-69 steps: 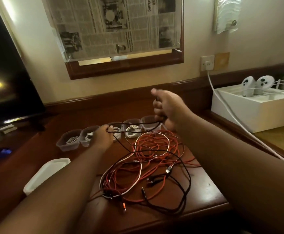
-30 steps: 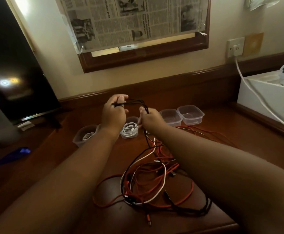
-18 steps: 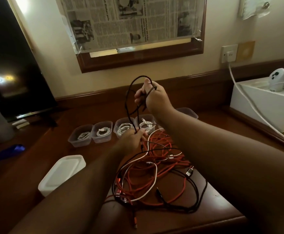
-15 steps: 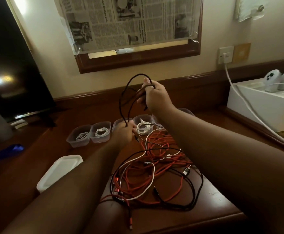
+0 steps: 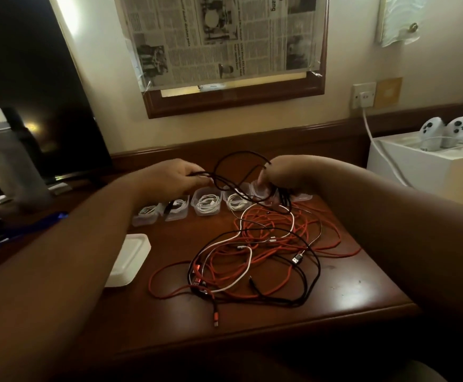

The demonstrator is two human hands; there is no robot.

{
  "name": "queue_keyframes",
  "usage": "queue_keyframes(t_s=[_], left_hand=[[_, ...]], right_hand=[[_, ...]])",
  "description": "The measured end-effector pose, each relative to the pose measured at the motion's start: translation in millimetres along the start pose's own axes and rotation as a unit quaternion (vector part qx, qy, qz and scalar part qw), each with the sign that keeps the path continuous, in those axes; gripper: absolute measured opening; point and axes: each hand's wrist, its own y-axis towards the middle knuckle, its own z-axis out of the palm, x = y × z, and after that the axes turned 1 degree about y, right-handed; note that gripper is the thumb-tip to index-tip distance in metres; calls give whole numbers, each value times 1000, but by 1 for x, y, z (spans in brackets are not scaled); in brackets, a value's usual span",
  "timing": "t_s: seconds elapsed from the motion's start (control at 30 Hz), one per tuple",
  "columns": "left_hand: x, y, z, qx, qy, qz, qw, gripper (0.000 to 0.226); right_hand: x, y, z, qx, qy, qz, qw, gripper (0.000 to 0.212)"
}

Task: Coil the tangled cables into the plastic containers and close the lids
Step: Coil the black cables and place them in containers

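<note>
Above your wooden counter (image 5: 348,285), your left hand (image 5: 175,177) and right hand (image 5: 282,175) are each closing a grip on black cable (image 5: 233,161) loops, over open tubs (image 5: 206,205).

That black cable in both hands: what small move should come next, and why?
Probably one more loop: the left hand and right hand hold the black cable in loose coils, while its tail still runs down into the tangled pile on the table.
</note>
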Motion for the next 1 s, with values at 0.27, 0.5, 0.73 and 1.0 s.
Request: queue_keyframes(t_s=[0.27, 0.5, 0.73, 1.0], left_hand=[[-48, -73, -8, 213, 15, 17, 977, 30], [-71, -97, 12, 111, -18, 44, 993, 45], [-75, -96, 37, 10, -427, -57, 902, 51], [-91, -96, 64, -158, -454, -65, 874, 27]], right_hand=[[-4, -55, 36, 231, -163, 5, 959, 24], [6, -86, 50, 176, -167, -68, 968, 33], [32, -112, 58, -157, 242, -159, 944, 27], [48, -130, 73, -33, 317, -105, 942, 47]])
